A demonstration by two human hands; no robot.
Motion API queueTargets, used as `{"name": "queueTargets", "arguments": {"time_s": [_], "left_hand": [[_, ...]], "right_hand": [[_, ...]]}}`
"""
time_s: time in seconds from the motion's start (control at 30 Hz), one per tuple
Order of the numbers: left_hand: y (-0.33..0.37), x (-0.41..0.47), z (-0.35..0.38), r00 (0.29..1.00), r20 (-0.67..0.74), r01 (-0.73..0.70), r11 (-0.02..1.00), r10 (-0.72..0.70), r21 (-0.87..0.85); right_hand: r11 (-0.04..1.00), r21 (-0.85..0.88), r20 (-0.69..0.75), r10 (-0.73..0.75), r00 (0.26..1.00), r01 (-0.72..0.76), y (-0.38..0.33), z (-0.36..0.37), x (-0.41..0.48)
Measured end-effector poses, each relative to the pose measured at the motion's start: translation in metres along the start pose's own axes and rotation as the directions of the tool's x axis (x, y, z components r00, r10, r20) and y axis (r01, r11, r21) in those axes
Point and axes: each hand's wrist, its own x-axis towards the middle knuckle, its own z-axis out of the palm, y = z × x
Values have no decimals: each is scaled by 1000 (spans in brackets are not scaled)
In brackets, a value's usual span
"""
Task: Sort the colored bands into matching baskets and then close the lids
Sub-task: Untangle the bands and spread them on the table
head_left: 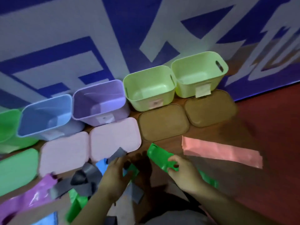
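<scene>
Front and centre, just below the brown lids, right hand (183,171) pinches the green band (159,157) between thumb and fingers, about mid-length. Band's long axis runs diagonal: far end up-left toward the near brown lid (164,122), near end trailing down-right past the wrist. Left hand (112,174) sits just beside it on the left, fingertips at a scrap of green. Whether that is the same band, and whether the hand grips it, is too blurred to tell.

Likely target is the saturated green basket (9,120) at the far left edge, well apart from the right hand, beyond the blue basket (45,114) and the left hand. Left hand is nearer that side, so a handover or cross-body reach looks needed. The two pale green baskets (146,101) up-right are closer but a weaker colour match. Pink band (222,151) lies flat to the right, untouched. All baskets are open, lids off.
</scene>
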Motion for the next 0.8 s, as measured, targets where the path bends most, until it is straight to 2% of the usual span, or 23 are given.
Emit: {"name": "queueTargets", "arguments": {"time_s": [0.07,0.2,0.33,0.5,0.63,0.7,0.8], "left_hand": [[-28,-20,-11,996,-23,81,995,-82,-58],[-73,-52,-31,987,-68,141,989,-143,-34],[-111,-72,-50,971,-125,200,979,-205,-50],[-153,-81,-58,980,-93,175,984,-178,-39],[-165,-72,-59,996,-49,67,998,-68,-21],[-162,-64,-61,999,-32,17,999,-19,-46],[-154,-50,-70,999,-9,-44,983,43,-178]], "right_hand": [[998,-19,10,-61,998,61,-21,23,3],[992,-26,107,-118,987,121,-63,67,6],[989,-50,99,-136,986,142,-96,108,8],[998,-54,127,-25,992,32,-119,144,14],[992,-73,52,103,993,-99,-121,165,15],[995,-31,-1,92,996,-92,-125,169,9],[999,50,-42,21,999,-19,-136,168,-4]]}}
